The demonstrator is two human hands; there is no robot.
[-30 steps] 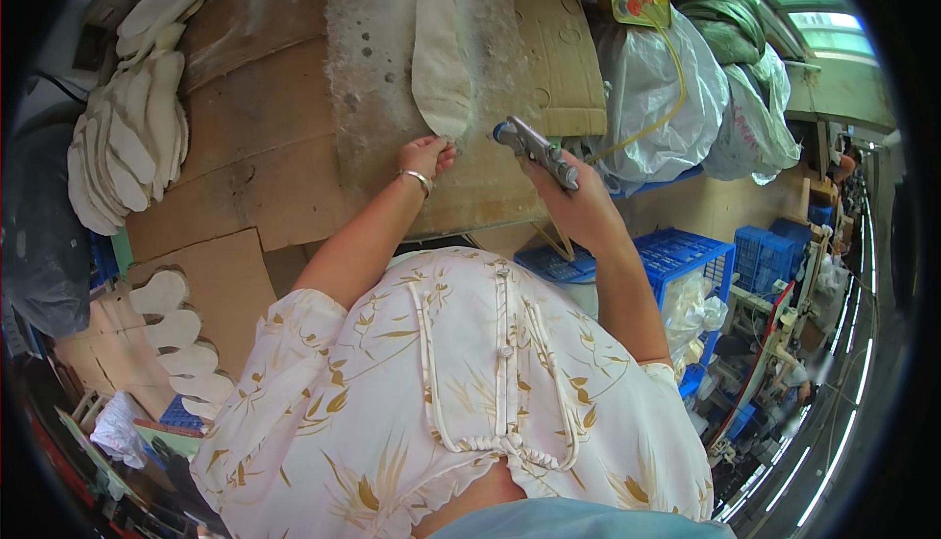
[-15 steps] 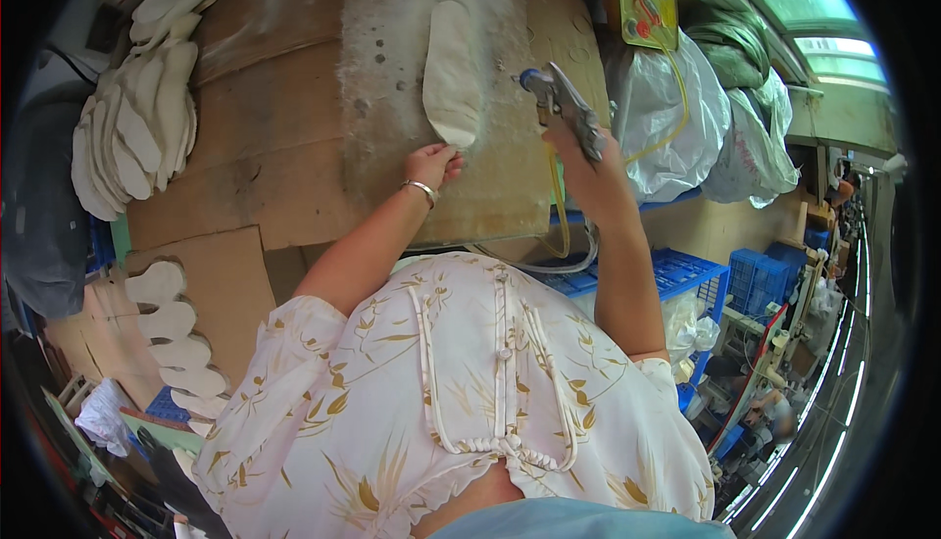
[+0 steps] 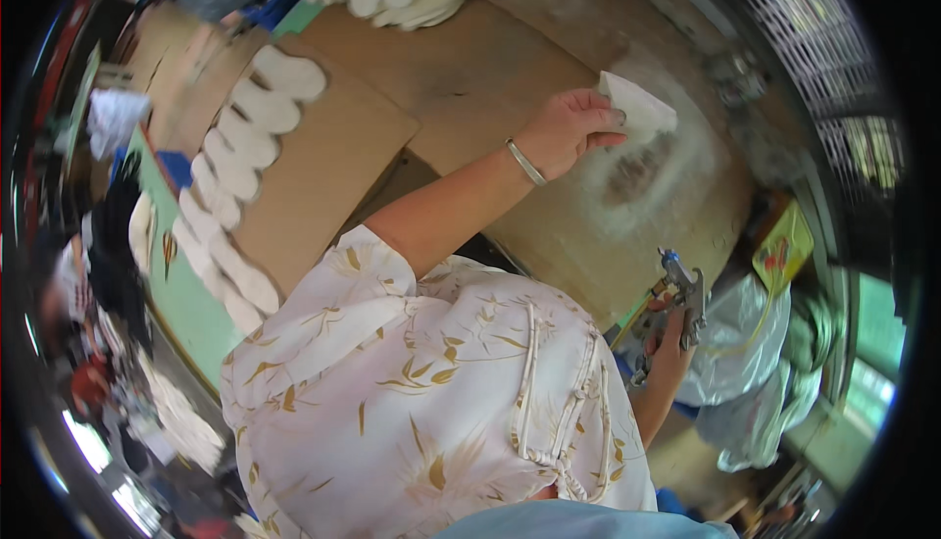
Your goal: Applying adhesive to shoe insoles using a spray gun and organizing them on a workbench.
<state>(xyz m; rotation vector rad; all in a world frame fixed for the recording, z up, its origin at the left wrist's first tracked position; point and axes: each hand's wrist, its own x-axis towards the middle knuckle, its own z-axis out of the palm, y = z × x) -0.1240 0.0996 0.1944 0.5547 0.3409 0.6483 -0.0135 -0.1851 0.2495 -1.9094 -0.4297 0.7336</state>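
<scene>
Clamping the left hand [image 3: 571, 132] on one end of a cream insole [image 3: 639, 108], with thumb and fingers pressed together. Holding the insole tilted over the white-dusted patch [image 3: 683, 171] of the cardboard-covered tabletop [image 3: 480, 88]; cannot tell whether its far end is touching. Gripping a metal spray gun [image 3: 689, 296] with the right hand [image 3: 668, 345], closed around the handle, well apart from the insole. Wearing a silver bangle [image 3: 525, 162] on the left wrist. Lying to the left on a cardboard sheet [image 3: 338, 132]: a row of insoles [image 3: 238, 174].
</scene>
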